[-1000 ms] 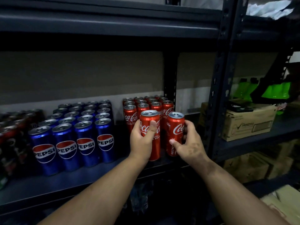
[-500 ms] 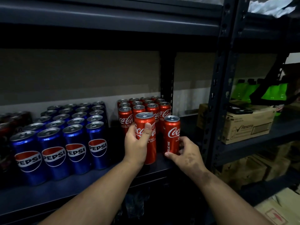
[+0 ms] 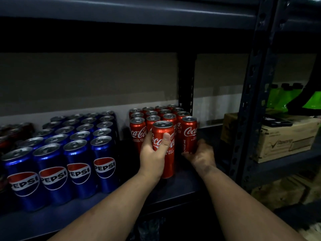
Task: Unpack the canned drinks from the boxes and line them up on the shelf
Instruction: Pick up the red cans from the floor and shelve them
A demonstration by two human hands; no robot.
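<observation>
My left hand (image 3: pixel 154 153) grips one can (image 3: pixel 164 145); my right hand (image 3: pixel 199 153) holds another (image 3: pixel 189 134). I slide both back, straight, touching the row.

Dark cans (image 3: pixel 12 134) at far left cut off and blurred, right hand (image 3: pixel 201 154) fingers hidden behind red can (image 3: pixel 189 134), lower-right boxes (image 3: pixel 278 192) indistinct

I see red cans (image 3: pixel 163 148) with white script lettering and silver tops, blue cans (image 3: pixel 78 171) bearing red, white and blue round logos, a dark grey shelf (image 3: pixel 86 213), bright green bottles (image 3: pixel 278 98), and a tan box (image 3: pixel 284 141).
</observation>
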